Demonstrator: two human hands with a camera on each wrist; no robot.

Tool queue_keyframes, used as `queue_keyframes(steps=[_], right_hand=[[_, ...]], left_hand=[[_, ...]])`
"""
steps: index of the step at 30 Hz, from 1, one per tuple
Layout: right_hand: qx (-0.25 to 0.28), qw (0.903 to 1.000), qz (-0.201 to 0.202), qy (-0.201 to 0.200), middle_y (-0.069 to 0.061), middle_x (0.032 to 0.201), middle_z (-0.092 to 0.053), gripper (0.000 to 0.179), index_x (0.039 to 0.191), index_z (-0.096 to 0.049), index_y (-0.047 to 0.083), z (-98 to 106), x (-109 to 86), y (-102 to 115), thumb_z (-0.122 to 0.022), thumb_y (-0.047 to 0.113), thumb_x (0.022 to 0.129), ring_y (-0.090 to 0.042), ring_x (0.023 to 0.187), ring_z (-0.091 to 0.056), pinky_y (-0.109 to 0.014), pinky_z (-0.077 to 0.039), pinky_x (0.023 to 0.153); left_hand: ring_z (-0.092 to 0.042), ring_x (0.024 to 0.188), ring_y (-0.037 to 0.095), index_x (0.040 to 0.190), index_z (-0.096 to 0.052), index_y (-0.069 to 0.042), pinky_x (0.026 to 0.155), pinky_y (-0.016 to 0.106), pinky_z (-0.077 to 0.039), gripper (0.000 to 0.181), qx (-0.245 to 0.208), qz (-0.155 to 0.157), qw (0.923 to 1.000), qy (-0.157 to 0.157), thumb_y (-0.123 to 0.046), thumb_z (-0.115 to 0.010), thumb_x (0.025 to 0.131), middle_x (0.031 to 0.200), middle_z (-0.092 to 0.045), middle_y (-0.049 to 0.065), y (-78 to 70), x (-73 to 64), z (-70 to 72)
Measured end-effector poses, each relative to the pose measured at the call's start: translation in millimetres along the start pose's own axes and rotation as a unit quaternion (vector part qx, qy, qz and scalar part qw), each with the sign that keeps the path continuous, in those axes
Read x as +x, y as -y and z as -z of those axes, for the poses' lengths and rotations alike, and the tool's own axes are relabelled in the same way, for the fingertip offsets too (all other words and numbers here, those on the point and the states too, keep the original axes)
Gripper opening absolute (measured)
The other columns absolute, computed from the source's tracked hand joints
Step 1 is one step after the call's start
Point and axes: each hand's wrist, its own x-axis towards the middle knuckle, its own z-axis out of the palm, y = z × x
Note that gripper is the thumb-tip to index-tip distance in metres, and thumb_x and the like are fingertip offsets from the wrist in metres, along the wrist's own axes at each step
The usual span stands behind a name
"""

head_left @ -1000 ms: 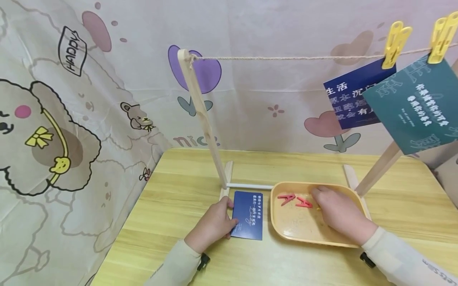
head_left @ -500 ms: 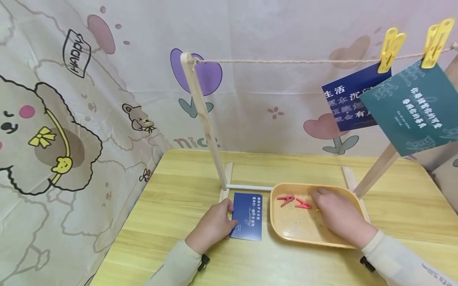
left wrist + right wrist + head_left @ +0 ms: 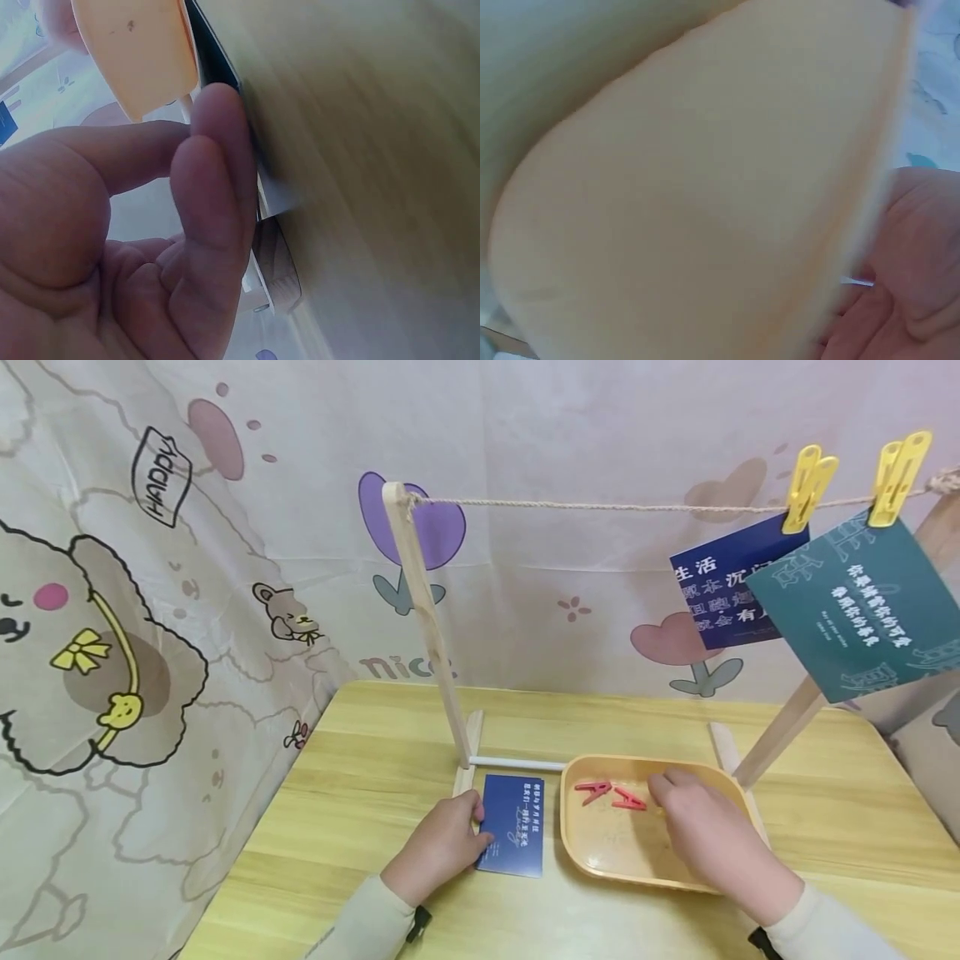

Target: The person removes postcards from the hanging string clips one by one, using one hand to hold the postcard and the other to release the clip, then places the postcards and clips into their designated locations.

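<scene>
A blue card (image 3: 513, 825) with white writing lies on the table left of the yellow plastic basket (image 3: 564, 814); a second edge shows beneath it. My left hand (image 3: 438, 843) pinches the card's left edge, thumb on top; in the left wrist view the fingers of the left hand (image 3: 150, 225) meet along the thin edge. My right hand (image 3: 712, 835) reaches into the basket with bent fingers, at a yellow clothespin (image 3: 661, 812) mostly hidden by them. Two red clothespins (image 3: 628, 799) lie beside it. In the right wrist view the basket wall hides the fingertips of the right hand (image 3: 919, 255).
A wooden stand (image 3: 429, 618) carries a rope (image 3: 570, 506) above the table (image 3: 337, 777). On the rope's right side yellow clothespins (image 3: 804, 489) hold a dark blue card (image 3: 723, 581) and a green card (image 3: 862, 610). A white rod (image 3: 517, 765) runs behind the basket.
The head view has tilted up slightly, so everything sits lower in it. Both hands stay nearly where they were; the right hand shifts slightly within the basket.
</scene>
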Motion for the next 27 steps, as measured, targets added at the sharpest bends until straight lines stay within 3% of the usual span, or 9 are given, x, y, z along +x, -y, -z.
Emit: queue_keyframes(steps=[5,15,27], right_hand=[[0.001,0.9996,0.007,-0.026,0.002,0.078,-0.056,0.039,0.086,-0.062,0.011,10,-5.1,11,-0.082,-0.016,0.067,-0.018,0.07,-0.058,-0.03,-0.05,0.055],[0.019,0.9993,-0.015,-0.028,0.008,0.081,-0.055,0.048,0.085,-0.062,0.017,13,-16.0,20,-0.095,-0.009,0.063,-0.015,0.077,-0.061,-0.033,-0.054,0.062],[0.042,0.998,-0.035,-0.032,0.009,0.085,-0.059,0.046,0.089,-0.064,0.019,27,-18.5,30,-0.095,-0.008,0.067,-0.012,0.081,-0.062,-0.034,-0.057,0.065]], left_hand=[[-0.054,0.052,0.012,0.098,-0.06,-0.012,0.047,0.029,-0.045,0.027,0.023,-0.006,0.9997,-0.011,-0.016,-0.086,0.093,0.067,-0.057,-0.002,-1.1,-1.4,0.7],[-0.054,0.061,0.015,0.091,-0.059,-0.014,0.054,0.03,-0.046,0.029,0.049,-0.015,0.9984,-0.022,-0.017,-0.088,0.091,0.071,-0.058,-0.002,-2.4,-2.6,0.1],[-0.054,0.063,0.015,0.09,-0.059,-0.012,0.055,0.03,-0.046,0.03,0.053,-0.026,0.9978,-0.031,-0.016,-0.088,0.09,0.072,-0.057,-0.002,-2.9,-3.8,-0.6]])
